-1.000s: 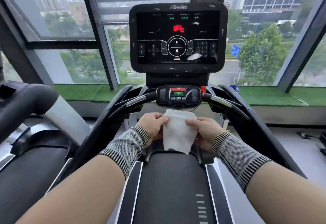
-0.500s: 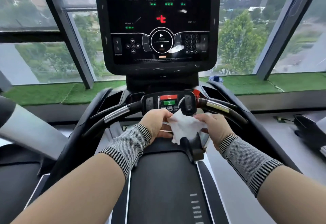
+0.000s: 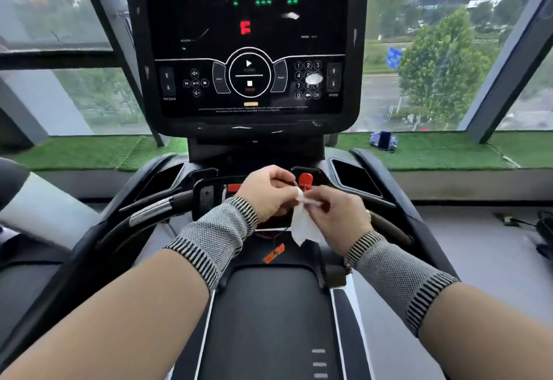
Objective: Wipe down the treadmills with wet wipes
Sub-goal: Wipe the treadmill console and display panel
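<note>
A black treadmill fills the view, with its big console screen (image 3: 248, 47) lit ahead and its belt (image 3: 269, 320) running below my arms. Both hands meet over the small lower control panel (image 3: 209, 195). My left hand (image 3: 266, 191) and my right hand (image 3: 335, 215) each pinch the top of a white wet wipe (image 3: 303, 227), which hangs crumpled between them. A red safety clip (image 3: 305, 180) sits just behind my fingers, and its cord with an orange tag (image 3: 273, 253) dangles below.
Curved handlebars (image 3: 149, 212) reach out on both sides of the panel. Another treadmill's grey arm (image 3: 45, 209) stands at the left. A green turf ledge (image 3: 449, 152) with a small blue pouch (image 3: 383, 141) runs under the windows. Cables (image 3: 535, 227) lie on the floor at the right.
The wipe was spread flat between my hands, then bunched up; now it hangs narrow. My hands have risen toward the lower panel and the view has come closer to the console.
</note>
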The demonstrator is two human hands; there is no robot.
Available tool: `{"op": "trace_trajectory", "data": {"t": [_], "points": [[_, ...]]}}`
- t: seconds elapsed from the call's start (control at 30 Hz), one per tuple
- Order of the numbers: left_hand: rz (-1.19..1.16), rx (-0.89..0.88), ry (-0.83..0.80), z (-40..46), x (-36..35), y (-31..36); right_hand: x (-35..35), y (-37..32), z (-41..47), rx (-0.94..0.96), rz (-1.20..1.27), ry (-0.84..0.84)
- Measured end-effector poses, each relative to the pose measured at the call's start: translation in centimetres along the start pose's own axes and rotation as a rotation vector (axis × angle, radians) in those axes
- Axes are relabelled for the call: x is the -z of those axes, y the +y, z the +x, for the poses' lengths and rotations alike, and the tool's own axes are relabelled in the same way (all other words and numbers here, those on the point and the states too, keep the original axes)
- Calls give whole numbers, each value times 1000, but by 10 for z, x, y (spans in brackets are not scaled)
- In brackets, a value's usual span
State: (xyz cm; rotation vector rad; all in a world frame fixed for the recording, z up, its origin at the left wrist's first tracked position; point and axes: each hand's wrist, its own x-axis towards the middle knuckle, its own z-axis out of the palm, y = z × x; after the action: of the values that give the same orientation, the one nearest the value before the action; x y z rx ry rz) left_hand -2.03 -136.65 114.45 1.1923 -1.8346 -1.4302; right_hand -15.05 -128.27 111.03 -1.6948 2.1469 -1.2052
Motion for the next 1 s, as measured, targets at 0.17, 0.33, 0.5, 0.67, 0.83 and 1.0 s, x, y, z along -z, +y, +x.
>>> {"op": "trace_trajectory", "data": {"t": [0.17,0.33,0.5,0.67,0.83,1.0], "points": [[713,-226,181,25,11,1,11,36,25,-255,80,125],[1026,-167,30,55,2,8,-12,34,53,-221,-43,-1],[1054,-82,-74,73,3,13,-26,34,61,114,-234,-129],[1026,-100,-128,75,6,13,-17,51,29,164,-205,-44],[1024,-118,-97,71,4,8,-24,32,49,88,-79,143],[1025,-128,-82,66,4,7,-43,35,41,204,-175,8]]}}
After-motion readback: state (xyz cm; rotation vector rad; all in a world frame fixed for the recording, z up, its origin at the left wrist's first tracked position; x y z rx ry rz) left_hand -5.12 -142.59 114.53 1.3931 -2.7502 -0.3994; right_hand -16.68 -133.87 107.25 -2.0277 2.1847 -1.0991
